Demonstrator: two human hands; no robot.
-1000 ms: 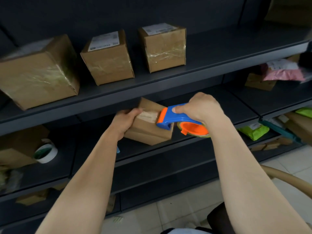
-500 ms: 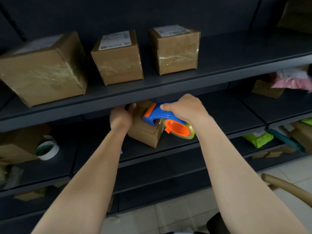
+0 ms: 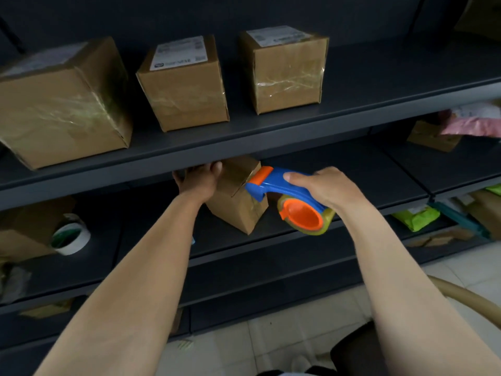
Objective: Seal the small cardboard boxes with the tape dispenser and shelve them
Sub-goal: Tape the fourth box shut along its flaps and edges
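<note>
head view, only one i have. over the last second the small box [image 3: 235,210] has been tipped up onto an edge, and the tape dispenser [image 3: 282,191] has slid off the top face to the box's upper right corner, at 3 o'clock of the box. the orange nose touches the cardboard there and the roll hangs lower, toward 5 o'clock. my read: the top strip is run and the tape is being carried over the edge or torn off, so this box is near sealed but not shelved yet. a flap seam shows on the near face; can't tell if tape covers it.

left hand [image 3: 199,180] is at 9 o'clock of the box, tucked under the lip of the upper shelf [image 3: 271,134], fingers curled over the box's top left edge and gripping it, wrist straight, forearm reaching up from 7 o'clock. right hand [image 3: 325,187] wraps the blue handle tight, thumb laid along the top, forearm coming in from 5 o'clock.

the box is at frame centre, low on the lower shelf [image 3: 298,240]. three taped boxes [image 3: 184,88] sit on the upper shelf from 10 to 12 o'clock. a loose tape roll [image 3: 71,238] lies at 9 o'clock.
</note>
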